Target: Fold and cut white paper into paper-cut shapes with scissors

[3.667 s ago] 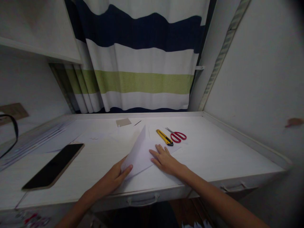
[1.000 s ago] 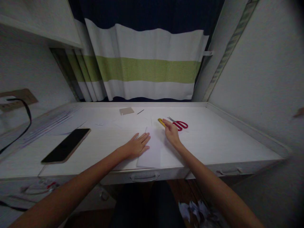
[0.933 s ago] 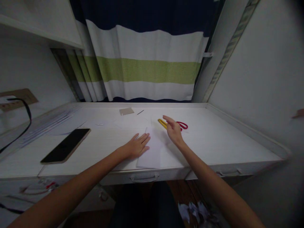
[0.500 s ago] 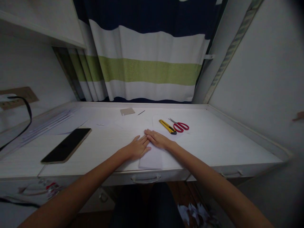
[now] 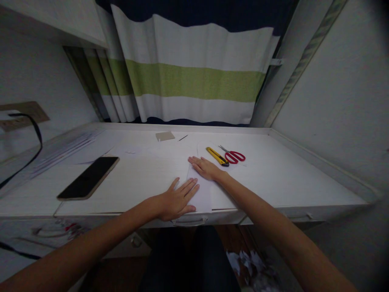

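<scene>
A folded sheet of white paper (image 5: 204, 196) lies at the front edge of the white desk. My left hand (image 5: 179, 198) rests flat on its left side, fingers spread. Farther up the sheet, my right hand (image 5: 203, 167) presses on its far end with the fingers stretched out and close together. The two hands are apart. Just beyond the right hand lie a yellow utility knife (image 5: 217, 156) and scissors with red handles (image 5: 234, 156), side by side.
On the left are a black-screened phone (image 5: 89, 178) and a stack of white paper sheets (image 5: 65, 152). Toward the back lie a beige card (image 5: 165, 136) and a thin dark stick (image 5: 183, 138). A striped curtain (image 5: 194, 83) hangs behind the desk (image 5: 273, 174).
My left hand has slid toward me along the paper, away from my right hand, which stays at the far end. The camera view has tilted slightly down.
</scene>
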`<action>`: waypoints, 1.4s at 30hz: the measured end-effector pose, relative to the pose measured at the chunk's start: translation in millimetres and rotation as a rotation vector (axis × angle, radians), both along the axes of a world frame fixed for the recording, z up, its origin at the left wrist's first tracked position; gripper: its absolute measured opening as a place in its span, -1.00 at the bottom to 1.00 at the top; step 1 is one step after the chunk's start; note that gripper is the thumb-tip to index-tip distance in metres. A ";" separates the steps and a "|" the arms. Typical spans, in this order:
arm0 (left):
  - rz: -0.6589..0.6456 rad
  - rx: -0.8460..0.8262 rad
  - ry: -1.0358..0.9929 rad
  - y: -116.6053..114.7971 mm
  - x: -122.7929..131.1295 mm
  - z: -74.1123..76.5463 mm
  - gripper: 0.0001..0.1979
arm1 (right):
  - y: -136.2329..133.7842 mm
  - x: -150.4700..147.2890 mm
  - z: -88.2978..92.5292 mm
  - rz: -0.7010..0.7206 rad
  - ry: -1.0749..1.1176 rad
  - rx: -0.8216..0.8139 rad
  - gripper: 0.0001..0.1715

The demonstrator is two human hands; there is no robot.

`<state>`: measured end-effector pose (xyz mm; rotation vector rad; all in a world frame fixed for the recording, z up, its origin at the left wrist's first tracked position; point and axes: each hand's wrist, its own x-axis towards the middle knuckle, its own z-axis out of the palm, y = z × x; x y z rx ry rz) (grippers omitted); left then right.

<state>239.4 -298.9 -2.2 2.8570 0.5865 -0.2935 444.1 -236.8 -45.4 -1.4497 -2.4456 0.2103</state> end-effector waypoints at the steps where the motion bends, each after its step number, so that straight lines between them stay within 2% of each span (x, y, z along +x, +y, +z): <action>1: -0.008 -0.062 0.011 4.1 -0.8 3.9 -0.36 | 0.0 -0.1 -0.7 -0.003 -0.004 0.001 -0.43; 3: 0.004 -0.195 0.007 18.7 -0.9 9.6 -0.45 | 0.2 -0.4 -1.9 -0.008 -0.010 0.002 -0.44; 4: 0.049 -0.200 -0.043 27.9 -0.2 10.6 -0.48 | 0.6 -0.5 -2.3 -0.011 -0.013 0.004 -0.44; 6: 0.123 -0.119 -0.109 45.8 2.4 7.5 -0.51 | 1.8 -0.6 -2.7 -0.020 -0.020 0.010 -0.45; 9: 0.123 -0.036 -0.118 61.6 6.8 -6.8 -0.53 | 4.0 -0.3 -1.9 -0.031 -0.028 0.017 -0.45; 12: 0.092 0.057 -0.144 62.8 7.1 -21.4 -0.51 | 5.8 0.4 -1.2 -0.036 -0.032 0.021 -0.46; 14: 0.067 0.080 -0.132 59.1 4.0 -25.2 -0.48 | 6.4 0.8 -1.3 -0.039 -0.030 0.022 -0.46; 20: -0.026 0.058 -0.075 40.8 -10.2 -13.7 -0.37 | 6.3 1.0 -2.6 -0.042 -0.016 0.022 -0.46; 25: -0.034 0.034 -0.062 22.2 -19.7 -5.9 -0.26 | 5.2 0.5 -2.4 -0.039 -0.007 0.030 -0.48; 27: -0.041 0.012 -0.071 20.7 -21.5 -4.7 -0.30 | 4.5 -0.3 -1.9 -0.039 -0.003 0.036 -0.48; 30: 0.009 -0.001 -0.106 31.4 -15.8 -5.2 -0.51 | 2.5 -2.3 -0.6 -0.051 0.006 0.058 -0.48; 34: 0.243 0.188 -0.240 60.0 7.2 -12.8 -0.58 | -0.7 -4.1 1.7 -0.060 0.009 0.096 -0.49; 38: 0.285 0.261 -0.320 79.6 26.3 -25.1 -0.62 | -0.2 -3.0 1.3 -0.071 0.001 0.108 -0.50; 42: 0.297 0.279 -0.345 84.3 29.3 -34.6 -0.63 | 3.3 -0.6 -1.2 -0.078 0.008 0.102 -0.51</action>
